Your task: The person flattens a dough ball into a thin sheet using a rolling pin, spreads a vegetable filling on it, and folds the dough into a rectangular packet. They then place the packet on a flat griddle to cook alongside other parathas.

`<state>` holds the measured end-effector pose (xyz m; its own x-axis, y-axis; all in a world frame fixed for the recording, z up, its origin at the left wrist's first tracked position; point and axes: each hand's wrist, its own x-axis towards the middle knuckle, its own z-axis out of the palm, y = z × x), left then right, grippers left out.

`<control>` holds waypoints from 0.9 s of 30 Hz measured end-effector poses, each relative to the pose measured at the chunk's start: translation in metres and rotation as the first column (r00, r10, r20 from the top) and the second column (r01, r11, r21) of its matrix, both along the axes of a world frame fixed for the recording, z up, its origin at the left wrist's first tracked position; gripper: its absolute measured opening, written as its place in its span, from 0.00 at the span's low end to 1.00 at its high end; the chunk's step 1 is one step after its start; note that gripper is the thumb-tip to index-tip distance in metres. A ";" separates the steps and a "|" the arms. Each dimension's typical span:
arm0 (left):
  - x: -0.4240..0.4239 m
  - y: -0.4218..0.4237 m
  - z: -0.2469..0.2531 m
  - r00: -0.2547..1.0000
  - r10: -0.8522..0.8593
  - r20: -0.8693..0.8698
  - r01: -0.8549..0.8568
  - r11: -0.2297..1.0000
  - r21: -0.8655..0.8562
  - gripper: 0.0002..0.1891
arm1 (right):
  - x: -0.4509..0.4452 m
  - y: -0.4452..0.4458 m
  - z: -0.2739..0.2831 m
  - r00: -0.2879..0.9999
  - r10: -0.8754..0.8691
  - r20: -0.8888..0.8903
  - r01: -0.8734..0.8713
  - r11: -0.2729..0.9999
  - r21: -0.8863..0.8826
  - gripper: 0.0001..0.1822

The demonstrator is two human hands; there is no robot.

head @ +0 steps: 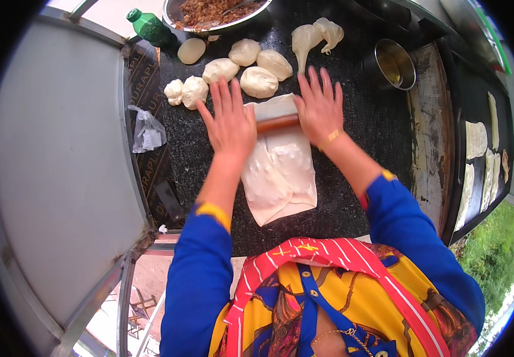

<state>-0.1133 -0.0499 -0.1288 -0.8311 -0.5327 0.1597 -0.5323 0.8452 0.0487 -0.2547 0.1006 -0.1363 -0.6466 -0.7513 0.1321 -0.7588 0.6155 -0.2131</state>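
A folded sheet of dough (pixel 277 178) lies on the black work surface in front of me. Across its far part rests a brown rolling pin (pixel 277 124). My left hand (pixel 231 119) lies flat over the pin's left end, fingers spread. Over the right end is my right hand (pixel 321 109), also flat with the fingers extended; neither hand is curled around the pin. Several dough balls (pixel 259 82) sit beyond my left hand. A soft, stretched piece of dough (pixel 306 39) lies beyond my right fingertips.
At the far edge are a green bottle (pixel 151 27) and a metal bowl of brown filling (pixel 214 29). A metal pot with yellowish liquid (pixel 395 64) stands at right, near a griddle (pixel 475 178) bearing flat dough pieces. A plastic bag (pixel 149 131) lies at left.
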 end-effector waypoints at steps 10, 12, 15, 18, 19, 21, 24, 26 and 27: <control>-0.014 -0.051 0.003 0.990 0.066 -0.127 -0.069 0.997 -0.018 0.32 | -0.031 -0.064 0.031 0.995 -0.048 0.082 0.044 0.998 0.048 0.18; -0.033 -0.044 0.012 0.957 0.025 -0.288 -0.014 0.999 0.038 0.31 | -0.010 -0.064 0.069 0.923 -0.037 0.383 0.084 0.991 -0.106 0.22; -0.018 -0.031 0.002 0.873 -0.039 -0.487 0.101 0.990 0.103 0.29 | -0.054 -0.001 -0.050 0.859 0.496 0.127 -0.475 0.865 -0.164 0.30; -0.001 -0.011 -0.006 0.859 0.002 -0.512 0.086 0.985 0.148 0.27 | -0.063 0.045 -0.060 0.888 0.452 0.085 -0.436 0.886 -0.156 0.23; -0.004 -0.006 -0.007 0.877 0.020 -0.480 0.070 0.983 0.169 0.27 | -0.074 0.044 -0.070 0.894 0.438 0.094 -0.400 0.875 -0.272 0.23; -0.014 -0.013 -0.022 0.929 0.098 -0.358 -0.015 0.974 0.228 0.24 | -0.047 0.019 -0.018 0.980 0.195 -0.028 -0.193 0.920 -0.340 0.19; -0.037 -0.027 -0.043 0.983 0.106 -0.148 -0.039 0.918 0.395 0.17 | -0.053 -0.012 0.009 0.960 0.008 -0.280 -0.121 0.914 -0.388 0.23; -0.046 -0.030 -0.046 0.995 0.099 0.026 -0.101 0.913 0.394 0.14 | -0.054 -0.027 0.013 0.939 0.041 -0.341 -0.155 0.937 -0.314 0.21; -0.053 -0.034 -0.052 0.992 0.103 0.066 -0.120 0.921 0.371 0.12 | -0.069 -0.028 -0.001 0.968 0.073 -0.240 -0.125 0.970 -0.207 0.18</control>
<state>-0.1666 -0.0834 -0.1811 -0.7645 -0.6361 -0.1046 -0.6311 0.7052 0.3231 -0.3241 0.0723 -0.1376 -0.5035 -0.7461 0.4357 -0.8576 0.4928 -0.1471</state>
